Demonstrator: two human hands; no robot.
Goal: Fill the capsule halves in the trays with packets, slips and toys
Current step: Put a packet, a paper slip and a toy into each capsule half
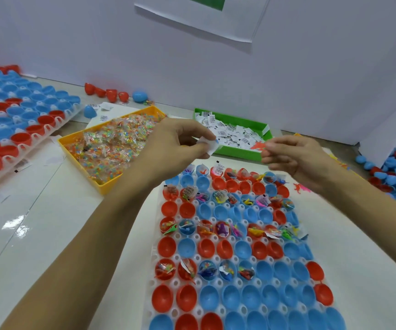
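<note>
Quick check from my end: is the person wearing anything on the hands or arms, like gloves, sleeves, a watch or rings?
Nothing shows. The left hand and right hand are bare, with no gloves, and no rings visible. Both forearms are uncovered from the wrists down to the frame's bottom edge: no sleeves, watch, wristband or markings in view. Anything worn above that is outside the picture.

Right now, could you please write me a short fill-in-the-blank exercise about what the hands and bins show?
1. The left hand pinches a white paper ____.
2. The right hand holds a small ____ toy.
3. The packets of coloured beads lie in the ____ bin.
4. The loose slips lie in the ____ bin.

Missing words: slip; orange; yellow; green
</note>
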